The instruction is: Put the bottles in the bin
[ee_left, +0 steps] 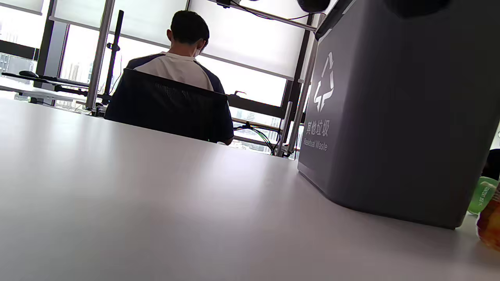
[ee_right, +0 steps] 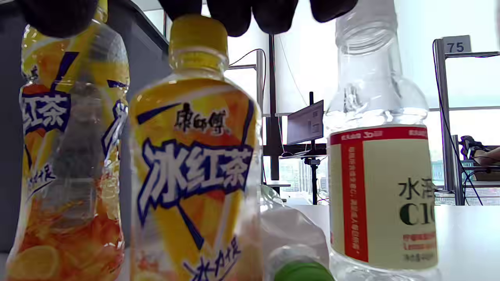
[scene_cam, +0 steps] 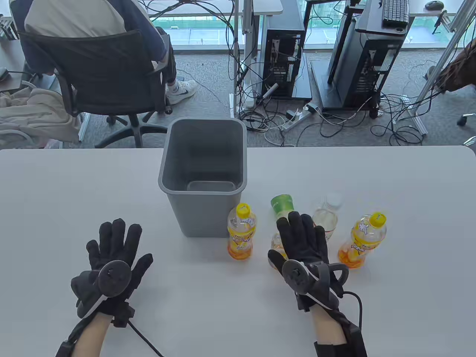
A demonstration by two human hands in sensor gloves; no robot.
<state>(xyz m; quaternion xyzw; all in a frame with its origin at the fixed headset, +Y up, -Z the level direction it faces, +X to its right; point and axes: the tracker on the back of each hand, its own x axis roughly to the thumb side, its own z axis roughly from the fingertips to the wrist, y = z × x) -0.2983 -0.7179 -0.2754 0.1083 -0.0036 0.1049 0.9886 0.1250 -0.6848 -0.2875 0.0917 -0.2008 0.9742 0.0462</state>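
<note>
I see the white table (scene_cam: 390, 178) carrying the grey bin (scene_cam: 202, 174), upright. Four bottles lie to its right: a yellow-capped tea bottle (scene_cam: 241, 232) just beside the bin, a green-capped bottle (scene_cam: 282, 206) lying down, a clear water bottle (scene_cam: 327, 215), and another tea bottle (scene_cam: 362, 240) farthest out. My left hand (scene_cam: 111, 267) rests flat, grip spread, holding nothing. My right hand (scene_cam: 303, 249) covers the green-capped bottle; I cannot tell its grip.

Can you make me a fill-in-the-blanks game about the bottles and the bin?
1. The grey plastic bin holds ___ bottles.
2. The bottle standing closest to the bin has a ___ cap.
3. The ___ hand reaches over the bottles.
4. The black-gloved left hand is spread above the white ___.

Missing words: no; yellow; right; table
</note>
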